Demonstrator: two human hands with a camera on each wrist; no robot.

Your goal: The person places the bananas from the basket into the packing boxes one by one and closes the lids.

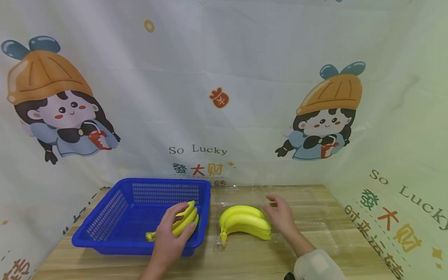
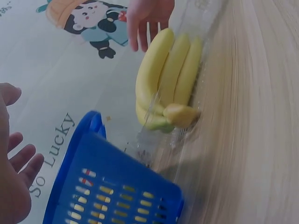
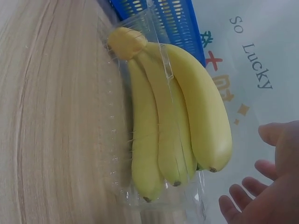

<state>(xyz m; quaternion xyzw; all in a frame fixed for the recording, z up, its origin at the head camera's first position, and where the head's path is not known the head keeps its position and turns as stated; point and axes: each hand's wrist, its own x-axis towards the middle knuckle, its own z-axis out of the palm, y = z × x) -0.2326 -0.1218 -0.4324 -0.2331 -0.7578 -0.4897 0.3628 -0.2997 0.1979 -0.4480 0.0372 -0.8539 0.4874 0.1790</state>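
Note:
A bunch of yellow bananas (image 1: 241, 221) lies in a clear plastic tray (image 3: 187, 205), its stem toward the basket. My right hand (image 1: 281, 217) hovers just beside the tips of this bunch, fingers loosely bent and apart, holding nothing. Inside the blue basket (image 1: 206, 217) rests a second bunch of bananas (image 1: 189, 223), stem to the left. Over that bunch is my left hand (image 1: 171, 233), thumb and fingers spread; in the left wrist view the hand (image 2: 18, 163) looks relaxed with nothing gripped. Whether it touches the bananas cannot be made out.
The clear plastic packaging (image 1: 315, 233) extends right of the bananas, with a hinged lid part behind. Everything stands on a wood-grain table (image 1: 259, 264). A printed white curtain (image 1: 262, 116) closes off the back and both sides.

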